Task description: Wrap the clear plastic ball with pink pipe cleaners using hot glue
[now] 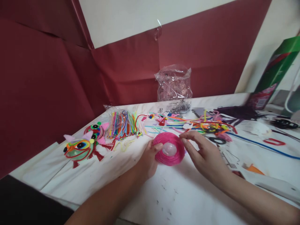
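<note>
The pink coil (170, 159) is between your hands, held up over the worktop (168, 195), its turns ringing a clear core (169, 148). Your left hand (150, 157) pinches its left side, thumb on the face. Your right hand (203, 153) curves at the upper right edge, thumb and forefinger close together; I cannot tell whether they grip a strand or merely brush the rim. To handle it well, let your left thumb bear lightly, so the turns neither flatten nor slip off the core, and smooth the rim with small, even touches. Left of you, two striped figures (78, 149) (99, 130) stand beside a bundle of coloured stems (124, 125). To your right, watch that your forearm doesn't drag the blue stem (264, 145) or white tool (273, 183).
</note>
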A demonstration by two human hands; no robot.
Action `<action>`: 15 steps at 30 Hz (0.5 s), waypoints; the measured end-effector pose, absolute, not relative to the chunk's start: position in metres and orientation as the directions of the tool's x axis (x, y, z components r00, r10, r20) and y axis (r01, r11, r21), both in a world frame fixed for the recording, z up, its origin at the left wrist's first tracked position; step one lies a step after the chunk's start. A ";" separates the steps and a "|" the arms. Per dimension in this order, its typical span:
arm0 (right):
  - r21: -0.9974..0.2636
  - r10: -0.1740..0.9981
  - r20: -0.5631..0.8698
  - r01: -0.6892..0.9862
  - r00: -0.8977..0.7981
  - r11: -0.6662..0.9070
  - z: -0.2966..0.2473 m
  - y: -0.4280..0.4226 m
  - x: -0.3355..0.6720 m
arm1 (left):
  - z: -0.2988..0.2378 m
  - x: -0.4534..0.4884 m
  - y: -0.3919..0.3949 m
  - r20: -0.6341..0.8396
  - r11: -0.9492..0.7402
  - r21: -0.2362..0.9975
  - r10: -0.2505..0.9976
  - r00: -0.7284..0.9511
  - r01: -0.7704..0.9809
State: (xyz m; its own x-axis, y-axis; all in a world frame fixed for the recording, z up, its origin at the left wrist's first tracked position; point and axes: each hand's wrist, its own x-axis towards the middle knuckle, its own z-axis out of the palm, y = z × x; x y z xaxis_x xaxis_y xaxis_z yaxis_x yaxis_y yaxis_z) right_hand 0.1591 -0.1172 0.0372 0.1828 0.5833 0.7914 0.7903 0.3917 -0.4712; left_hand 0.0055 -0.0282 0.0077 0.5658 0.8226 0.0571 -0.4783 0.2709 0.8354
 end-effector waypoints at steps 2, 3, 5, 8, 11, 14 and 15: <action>-0.482 0.560 0.801 0.783 0.212 0.392 0.039 -0.118 0.162 | 0.008 0.005 -0.026 0.084 0.284 0.821 0.797 0.597 -0.495; -0.497 0.554 0.799 0.777 0.236 0.386 0.042 -0.118 0.164 | 0.008 0.004 -0.025 0.093 0.286 0.818 0.791 0.605 -0.499; -0.537 0.533 0.790 0.761 0.302 0.365 0.050 -0.121 0.168 | 0.008 0.003 -0.021 0.106 0.277 0.814 0.793 0.600 -0.510; -0.609 0.494 0.756 0.738 0.429 0.292 0.074 -0.130 0.175 | 0.009 0.000 -0.016 0.107 0.261 0.815 0.810 0.577 -0.518; -0.642 0.511 0.708 0.747 0.488 0.176 0.094 -0.142 0.187 | 0.012 -0.003 -0.013 0.099 0.246 0.793 0.850 0.517 -0.557; -0.587 0.573 0.671 0.809 0.470 0.024 0.087 -0.156 0.218 | 0.014 -0.006 -0.010 0.070 0.229 0.765 0.900 0.431 -0.602; -0.576 0.610 0.645 0.817 0.461 -0.008 0.076 -0.162 0.234 | 0.015 -0.007 -0.009 0.064 0.221 0.761 0.911 0.408 -0.611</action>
